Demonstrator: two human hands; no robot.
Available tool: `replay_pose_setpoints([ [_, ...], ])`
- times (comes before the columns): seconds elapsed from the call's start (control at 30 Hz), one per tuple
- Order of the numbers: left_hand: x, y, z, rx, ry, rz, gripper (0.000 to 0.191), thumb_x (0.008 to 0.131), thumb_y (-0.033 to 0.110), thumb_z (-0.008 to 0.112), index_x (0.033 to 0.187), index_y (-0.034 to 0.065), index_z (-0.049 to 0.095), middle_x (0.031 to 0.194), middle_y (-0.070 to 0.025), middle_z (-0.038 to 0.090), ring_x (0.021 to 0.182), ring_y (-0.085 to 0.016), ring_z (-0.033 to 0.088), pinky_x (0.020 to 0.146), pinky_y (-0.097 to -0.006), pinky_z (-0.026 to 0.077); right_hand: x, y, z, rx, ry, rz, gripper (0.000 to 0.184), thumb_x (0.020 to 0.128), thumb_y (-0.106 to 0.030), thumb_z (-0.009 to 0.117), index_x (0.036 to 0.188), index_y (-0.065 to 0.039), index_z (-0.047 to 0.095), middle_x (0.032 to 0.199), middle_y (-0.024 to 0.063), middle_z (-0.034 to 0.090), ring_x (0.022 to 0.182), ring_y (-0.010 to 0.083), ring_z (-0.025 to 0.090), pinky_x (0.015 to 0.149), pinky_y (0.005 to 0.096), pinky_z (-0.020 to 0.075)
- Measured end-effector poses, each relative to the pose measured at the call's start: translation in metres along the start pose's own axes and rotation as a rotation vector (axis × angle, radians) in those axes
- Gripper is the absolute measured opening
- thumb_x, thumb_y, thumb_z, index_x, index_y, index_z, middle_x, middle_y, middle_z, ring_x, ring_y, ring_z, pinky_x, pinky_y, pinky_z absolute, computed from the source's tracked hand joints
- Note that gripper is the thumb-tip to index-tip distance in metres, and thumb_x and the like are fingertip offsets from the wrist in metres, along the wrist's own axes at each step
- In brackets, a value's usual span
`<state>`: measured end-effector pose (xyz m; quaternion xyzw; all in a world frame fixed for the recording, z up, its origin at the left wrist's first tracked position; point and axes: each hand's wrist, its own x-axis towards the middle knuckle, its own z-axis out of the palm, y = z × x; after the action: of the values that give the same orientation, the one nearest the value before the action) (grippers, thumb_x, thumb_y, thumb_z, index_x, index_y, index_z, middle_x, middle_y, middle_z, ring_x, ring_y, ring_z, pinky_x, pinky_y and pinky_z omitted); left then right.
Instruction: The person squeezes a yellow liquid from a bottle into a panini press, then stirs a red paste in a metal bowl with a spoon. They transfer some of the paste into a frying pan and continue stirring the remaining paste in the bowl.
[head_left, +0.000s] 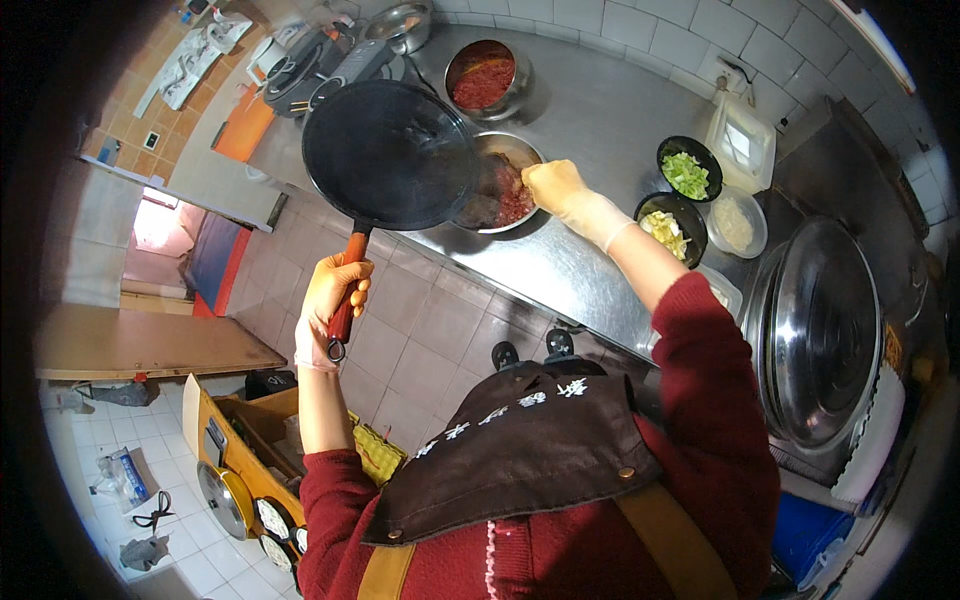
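My left hand (334, 289), in a thin translucent glove, is closed around the reddish-brown handle (345, 315) of a black frying pan (386, 154). Its dark round face fills the view above that hand, and its right edge covers part of a steel bowl (534, 159). Red, chunky sauce (514, 191) lies in the bowl, partly under shadow. At the bowl's right rim is my right hand (559, 187), also gloved, with the fingers curled. Whether it grips the rim or a utensil is hidden.
A steel pot (517, 94) of red sauce stands farther back on the steel counter (592, 97). To the right are black bowls of chopped greens (685, 176) and pale yellow pieces (664, 234), a clear tub (737, 225) and a large domed steel lid (825, 330). An open drawer (247, 442) stands lower left.
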<state>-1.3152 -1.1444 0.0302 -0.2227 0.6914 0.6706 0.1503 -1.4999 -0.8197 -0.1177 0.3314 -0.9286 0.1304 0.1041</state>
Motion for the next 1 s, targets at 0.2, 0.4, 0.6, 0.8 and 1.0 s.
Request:
replay_pose_setpoints([
  [0.2,0.001,-0.002,-0.003,0.003,0.009,-0.010,0.010,0.082,0.008,0.062,0.084,-0.0006,0.057,0.060,-0.0033,0.052,0.040,-0.009,0.045,0.036,-0.0232,0.038,0.014,-0.006,0.016,-0.118,-0.382,-0.081,0.016,0.077,-0.010,0.055,0.084,-0.010,0.070,0.082,0.0135,0.069,0.078,0.0337,0.068,0.067,0.0436,0.0529],
  [0.4,-0.001,-0.005,-0.005,0.003,-0.004,0.003,0.010,0.082,0.008,0.061,0.084,-0.0007,0.057,0.060,-0.0029,0.052,0.040,-0.009,0.045,0.036,-0.0225,0.037,-0.020,0.007,-0.037,0.007,-0.269,-0.149,0.009,0.075,-0.006,0.058,0.079,-0.005,0.066,0.080,0.0169,0.066,0.079,0.0348,0.067,0.068,0.0427,0.0528],
  [0.6,-0.003,-0.008,-0.009,0.000,-0.012,0.006,0.011,0.083,0.010,0.060,0.090,0.0008,0.058,0.060,-0.0005,0.052,0.038,-0.006,0.042,0.035,-0.0212,0.036,-0.049,0.008,-0.064,-0.119,-0.322,-0.288,0.006,0.071,-0.006,0.062,0.076,-0.007,0.061,0.076,0.0141,0.065,0.075,0.0332,0.066,0.064,0.0427,0.0521],
  [0.8,-0.002,-0.008,-0.009,0.013,-0.013,-0.001,0.011,0.083,0.010,0.060,0.090,0.0014,0.059,0.060,-0.0003,0.052,0.038,-0.006,0.042,0.034,-0.0216,0.035,-0.034,-0.015,-0.017,-0.141,-0.253,-0.302,0.007,0.074,-0.005,0.059,0.079,-0.007,0.064,0.076,0.0141,0.067,0.074,0.0334,0.068,0.063,0.0424,0.0534],
  [1.0,-0.005,-0.006,-0.008,0.015,0.003,-0.010,0.010,0.083,0.011,0.061,0.086,0.0022,0.058,0.060,-0.0004,0.052,0.038,-0.006,0.042,0.035,-0.0216,0.036,-0.017,-0.016,0.009,-0.061,-0.067,-0.049,0.009,0.077,-0.007,0.057,0.081,-0.009,0.065,0.077,0.0137,0.068,0.074,0.0332,0.068,0.060,0.0445,0.0527],
])
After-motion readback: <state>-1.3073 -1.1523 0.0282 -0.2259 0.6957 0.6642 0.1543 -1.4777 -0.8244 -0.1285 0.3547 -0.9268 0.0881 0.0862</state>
